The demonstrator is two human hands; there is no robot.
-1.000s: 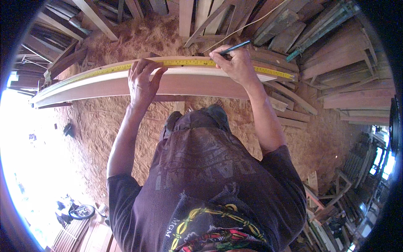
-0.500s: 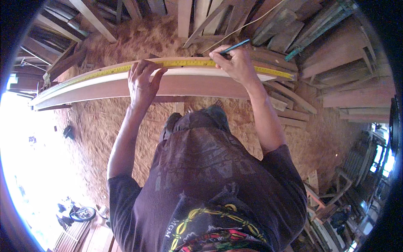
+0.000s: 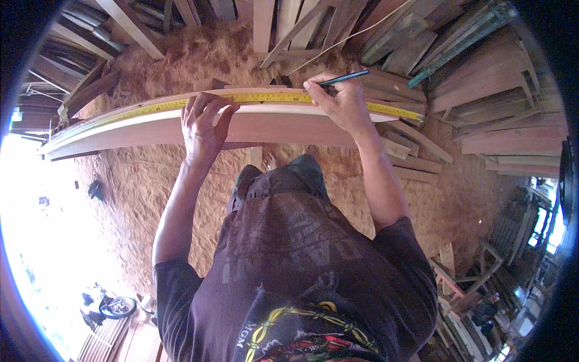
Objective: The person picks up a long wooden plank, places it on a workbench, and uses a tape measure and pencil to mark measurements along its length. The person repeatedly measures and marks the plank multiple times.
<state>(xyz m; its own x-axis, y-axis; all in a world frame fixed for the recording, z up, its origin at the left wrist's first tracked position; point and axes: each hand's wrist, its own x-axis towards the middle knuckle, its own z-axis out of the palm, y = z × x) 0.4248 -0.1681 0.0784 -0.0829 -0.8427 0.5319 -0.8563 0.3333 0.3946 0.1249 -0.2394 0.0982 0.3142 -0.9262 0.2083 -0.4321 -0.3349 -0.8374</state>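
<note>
A yellow tape measure blade [image 3: 265, 97] lies stretched along the top of a long wooden beam [image 3: 283, 128], which crosses in front of me from left to right. My left hand [image 3: 202, 127] presses the blade onto the beam, fingers over it and thumb toward the near edge. In my right hand [image 3: 347, 107] is a slim dark-blue pencil [image 3: 353, 76], pinched between thumb and fingers and slanting up to the right. Its lower end is down beside the blade's far edge. The blade's end shows past my right hand, near the beam's right end.
Planks [image 3: 416, 145] lie on the ground by the beam's right end. More boards [image 3: 265, 27] lean at the back, and stacked timber [image 3: 506, 142] fills the right side. Sawdust-brown ground [image 3: 139, 199] spreads below. A motorcycle wheel [image 3: 117, 308] shows at lower left.
My right hand has tilted the pencil flatter and shifted slightly along the blade. My left hand stays on the blade. The whole view has shifted a little.
</note>
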